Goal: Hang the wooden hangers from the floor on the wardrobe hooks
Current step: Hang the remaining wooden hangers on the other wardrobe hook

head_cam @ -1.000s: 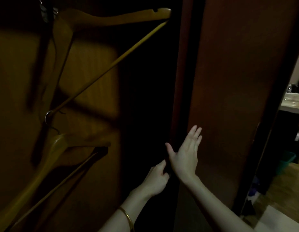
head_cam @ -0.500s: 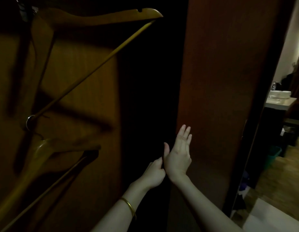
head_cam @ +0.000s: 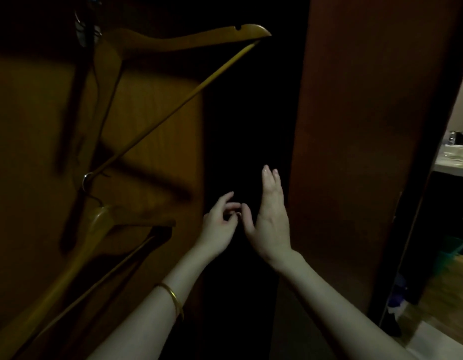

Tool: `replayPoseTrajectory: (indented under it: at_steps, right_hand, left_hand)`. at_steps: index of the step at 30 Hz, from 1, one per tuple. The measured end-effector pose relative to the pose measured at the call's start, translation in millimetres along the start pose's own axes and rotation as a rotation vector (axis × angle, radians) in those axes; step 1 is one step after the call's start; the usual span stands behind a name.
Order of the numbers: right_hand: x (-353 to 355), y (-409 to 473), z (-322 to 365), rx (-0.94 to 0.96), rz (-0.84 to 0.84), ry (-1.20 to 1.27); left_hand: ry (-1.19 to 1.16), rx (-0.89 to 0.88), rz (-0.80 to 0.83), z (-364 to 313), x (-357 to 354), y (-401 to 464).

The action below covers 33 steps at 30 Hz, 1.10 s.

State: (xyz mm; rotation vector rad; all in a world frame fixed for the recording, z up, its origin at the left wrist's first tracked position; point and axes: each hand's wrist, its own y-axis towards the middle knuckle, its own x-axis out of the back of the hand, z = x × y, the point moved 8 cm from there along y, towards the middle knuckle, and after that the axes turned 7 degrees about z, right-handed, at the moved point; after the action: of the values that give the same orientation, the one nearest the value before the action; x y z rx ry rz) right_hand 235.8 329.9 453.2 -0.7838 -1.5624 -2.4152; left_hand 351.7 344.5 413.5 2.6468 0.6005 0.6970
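At far left, two wooden hangers were already up: the upper hanger (head_cam: 157, 40) hung from a wardrobe hook, the lower hanger (head_cam: 95, 229) hooked beneath it. The left hand (head_cam: 220, 224) held nothing, fingers loosely curled. The right hand (head_cam: 270, 219) was empty too, fingers straight and together, beside the wardrobe door (head_cam: 368, 126). No floor hangers showed.
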Motion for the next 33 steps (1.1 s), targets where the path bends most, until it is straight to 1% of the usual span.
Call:
replayPoseTrajectory:
  at_steps: [2, 4, 9, 11, 14, 17, 21, 25, 30, 33]
  right_hand:
    - [-6, 11, 7, -0.005, 0.06, 0.05]
    - [-14, 19, 9, -0.009, 0.127, 0.03]
    - [-42, 34, 21, -0.002, 0.238, 0.038]
    - [-58, 37, 33, 0.03, 0.285, 0.05]
    - [-81, 39, 57, 0.116, 0.33, 0.069]
    - [-104, 36, 79, 0.155, 0.403, 0.141]
    - [-140, 14, 103, 0.188, 0.572, 0.201]
    - [-170, -9, 117, 0.213, 0.715, 0.23]
    - [-189, -15, 129, 0.223, 0.775, 0.276]
    - [-192, -10, 131, 0.216, 0.769, 0.296]
  left_hand:
    - [0.031, -0.034, -0.017, -14, 23, -3]
    - [0.078, -0.057, -0.024, -20, 43, -8]
    - [0.14, -0.036, -0.115, -18, 95, -28]
    - [0.165, -0.023, -0.151, -18, 110, -37]
    - [0.217, 0.012, -0.203, -14, 129, -51]
    - [0.24, 0.07, -0.256, -4, 146, -72]
    - [0.247, 0.175, -0.274, 17, 157, -107]
    - [0.272, 0.234, -0.351, 30, 178, -136]
    - [0.368, 0.256, -0.466, 40, 210, -150]
    - [0.396, 0.251, -0.482, 43, 220, -145]
